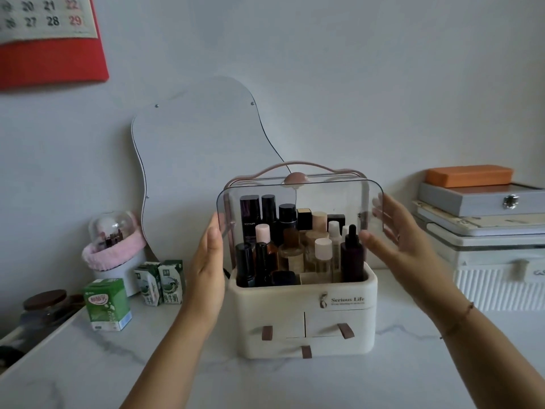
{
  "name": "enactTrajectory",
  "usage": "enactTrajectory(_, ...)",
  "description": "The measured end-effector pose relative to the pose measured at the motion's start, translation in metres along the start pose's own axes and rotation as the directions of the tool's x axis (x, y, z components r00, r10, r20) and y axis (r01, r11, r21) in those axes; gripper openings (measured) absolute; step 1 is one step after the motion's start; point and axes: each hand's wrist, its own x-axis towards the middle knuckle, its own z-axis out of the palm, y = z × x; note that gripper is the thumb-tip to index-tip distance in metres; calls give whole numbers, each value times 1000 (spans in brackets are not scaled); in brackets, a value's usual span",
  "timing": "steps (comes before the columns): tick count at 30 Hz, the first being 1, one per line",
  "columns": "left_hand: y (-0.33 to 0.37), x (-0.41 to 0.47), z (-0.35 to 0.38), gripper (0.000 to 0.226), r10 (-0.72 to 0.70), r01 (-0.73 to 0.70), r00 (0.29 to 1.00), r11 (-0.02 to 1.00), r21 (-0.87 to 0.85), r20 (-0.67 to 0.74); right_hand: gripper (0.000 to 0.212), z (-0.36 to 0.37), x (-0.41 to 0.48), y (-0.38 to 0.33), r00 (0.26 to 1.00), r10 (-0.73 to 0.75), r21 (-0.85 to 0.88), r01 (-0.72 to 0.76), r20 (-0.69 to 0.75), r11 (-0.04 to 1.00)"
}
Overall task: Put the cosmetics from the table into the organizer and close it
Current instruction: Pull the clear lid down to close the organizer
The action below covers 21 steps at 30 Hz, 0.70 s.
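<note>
A cream organizer point(303, 305) with small front drawers stands on the white marble table point(265, 385). Several cosmetic bottles point(292, 246) stand upright inside its top compartment. Its clear smoky lid point(324, 199), with a pink knob, is raised partway over the bottles, its lower edge above the box rim. My left hand point(208, 267) presses flat on the lid's left side. My right hand point(395, 237) holds the lid's right side, fingers spread and curled round its edge. A pink carry handle point(295, 168) arches over the top.
A wavy mirror point(200, 160) leans on the wall behind. Three drink cartons point(107, 304) and a domed pink holder point(113, 246) sit at left, a dark jar point(44, 305) further left. Stacked boxes point(483, 231) stand at right. A red calendar point(44, 36) hangs top left.
</note>
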Motion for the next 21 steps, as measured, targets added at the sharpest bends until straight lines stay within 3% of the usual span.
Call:
enactTrajectory(8,-15,-40,5,86,-84,81,996,995,63,39,77,9,-42,23,994,107,12,-107,-6,994)
enactTrajectory(14,-41,-53,12,66,-189,185,981,978,92,46,65,24,-58,41,974,223,49,-224,32,973)
enactTrajectory(19,-56,-57,11,77,-212,207,976,974,94,47,66,31,-61,51,971,237,69,-237,20,969)
enactTrajectory(21,-63,-61,10,82,-233,228,971,970,86,56,80,34,-63,61,962,273,92,-273,11,958)
